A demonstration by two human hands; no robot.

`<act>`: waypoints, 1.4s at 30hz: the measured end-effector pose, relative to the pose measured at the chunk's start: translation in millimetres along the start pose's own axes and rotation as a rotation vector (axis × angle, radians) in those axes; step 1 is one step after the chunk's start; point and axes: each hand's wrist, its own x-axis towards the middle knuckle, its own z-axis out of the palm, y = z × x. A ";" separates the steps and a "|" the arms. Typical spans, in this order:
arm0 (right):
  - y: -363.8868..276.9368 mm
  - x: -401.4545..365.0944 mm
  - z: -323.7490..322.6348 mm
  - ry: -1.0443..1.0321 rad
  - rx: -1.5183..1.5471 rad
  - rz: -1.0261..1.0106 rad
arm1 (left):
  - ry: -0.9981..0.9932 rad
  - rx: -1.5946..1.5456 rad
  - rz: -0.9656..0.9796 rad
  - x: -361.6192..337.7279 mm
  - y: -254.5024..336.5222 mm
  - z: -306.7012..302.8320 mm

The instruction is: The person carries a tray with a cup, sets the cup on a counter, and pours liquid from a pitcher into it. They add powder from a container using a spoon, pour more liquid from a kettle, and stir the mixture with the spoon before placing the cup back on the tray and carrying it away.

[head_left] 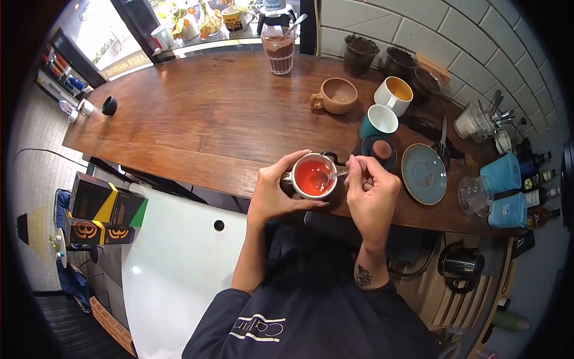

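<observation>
A white cup (314,176) of red liquid is at the front edge of the wooden counter (197,107). My left hand (278,188) is wrapped round the cup's left side, thumb below and fingers above. My right hand (372,194) pinches the handle of a spoon (342,172), whose bowl is in the red liquid. Right of the cup lies a dark round dish (378,151) with a brown centre, and beyond it a blue-grey plate (424,174). Behind stand a green cup (379,122), a white cup with a yellow inside (394,96) and a brown mug (338,96).
A glass of brown powder (279,52) with a spoon stands at the back. Dark pots (360,55) line the tiled wall. Blue containers (507,210), a clear glass (475,195) and bottles are at the right. A kettle (461,266) sits lower right; a white surface (179,263) lies lower left.
</observation>
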 end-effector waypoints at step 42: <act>3.8 -19.4 -19.1 -0.086 0.173 -0.078 | -0.002 -0.011 0.015 -0.5 0.1 1.1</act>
